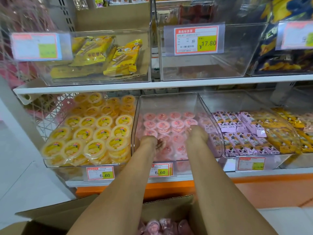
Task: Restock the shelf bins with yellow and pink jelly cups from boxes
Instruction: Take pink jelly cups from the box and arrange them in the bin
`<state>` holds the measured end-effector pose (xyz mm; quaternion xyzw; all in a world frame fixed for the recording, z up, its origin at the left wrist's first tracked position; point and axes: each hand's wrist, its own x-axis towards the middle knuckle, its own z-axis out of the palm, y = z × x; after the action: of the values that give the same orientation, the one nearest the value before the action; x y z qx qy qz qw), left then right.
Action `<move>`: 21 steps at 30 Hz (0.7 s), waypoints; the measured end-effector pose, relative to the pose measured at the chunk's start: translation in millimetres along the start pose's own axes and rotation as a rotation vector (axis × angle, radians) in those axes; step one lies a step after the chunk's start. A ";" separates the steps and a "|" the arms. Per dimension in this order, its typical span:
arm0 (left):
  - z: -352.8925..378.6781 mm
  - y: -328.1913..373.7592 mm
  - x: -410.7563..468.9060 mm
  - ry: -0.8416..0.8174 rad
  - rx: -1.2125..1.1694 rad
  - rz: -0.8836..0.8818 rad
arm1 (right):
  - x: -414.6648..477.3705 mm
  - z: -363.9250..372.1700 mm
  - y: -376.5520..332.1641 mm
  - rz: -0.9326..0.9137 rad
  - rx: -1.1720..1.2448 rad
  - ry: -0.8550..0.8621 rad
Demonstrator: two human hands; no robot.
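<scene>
We are reaching both hands into the part-filled pink bin point(135, 133), left hand point(151, 141) curled among pink jelly cups point(163, 124), right hand point(197, 133) beside it, grips unclear. Yellow jelly cups point(101, 133) are brimming; box point(50, 216) is holding more.

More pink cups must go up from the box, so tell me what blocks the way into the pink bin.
Nothing visible does. The pink bin is open on top, the left hand and right hand both reach in over its front edge, and the box sits open just below the shelf.
</scene>
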<state>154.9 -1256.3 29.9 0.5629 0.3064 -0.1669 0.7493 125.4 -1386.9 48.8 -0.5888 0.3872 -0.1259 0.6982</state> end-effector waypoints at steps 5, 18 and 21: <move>-9.0 4.8 -34.1 -0.109 0.080 0.028 | -21.0 -20.4 -20.3 0.010 0.209 -0.293; 1.8 5.1 -26.1 -0.026 0.126 0.002 | -22.9 -50.3 -15.5 -0.298 -0.323 -0.424; 2.9 1.5 -23.6 0.006 0.066 0.006 | -16.1 -45.9 -14.9 -0.360 -0.429 -0.416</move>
<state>138.8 -1260.9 46.8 0.5887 0.3014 -0.1728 0.7299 87.3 -1414.1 68.5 -0.7939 0.1443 -0.0399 0.5893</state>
